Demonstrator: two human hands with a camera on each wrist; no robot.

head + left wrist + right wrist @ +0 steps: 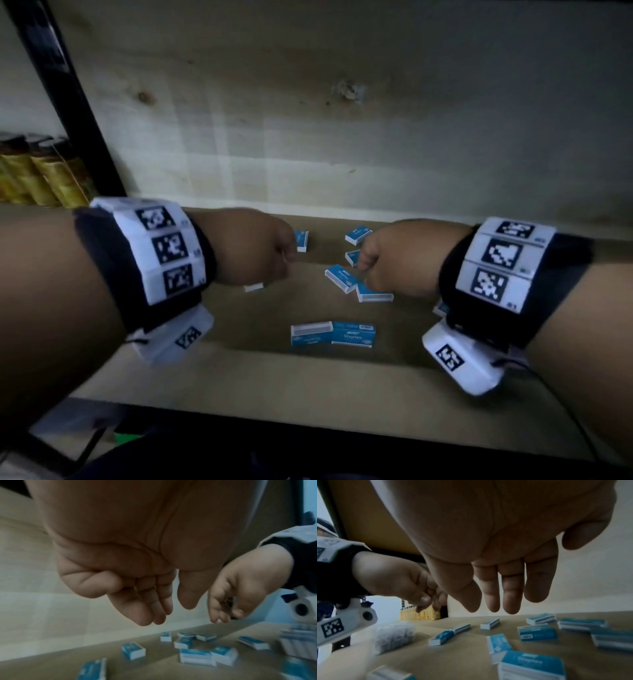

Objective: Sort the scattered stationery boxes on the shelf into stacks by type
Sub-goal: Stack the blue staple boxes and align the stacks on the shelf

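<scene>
Several small blue-and-white staple boxes lie scattered on the brown shelf. Two boxes sit side by side near the front. A box labelled Staples and another box lie just under my right hand. More boxes lie farther back. My left hand hovers above the shelf beside a small box. In the left wrist view my left hand hangs loosely curled and holds nothing. In the right wrist view my right hand points straight down, empty, above the boxes.
A clear plastic box of small pieces stands on the left part of the shelf. Yellow packages fill the neighbouring bay behind a black upright. A pale back wall closes the shelf.
</scene>
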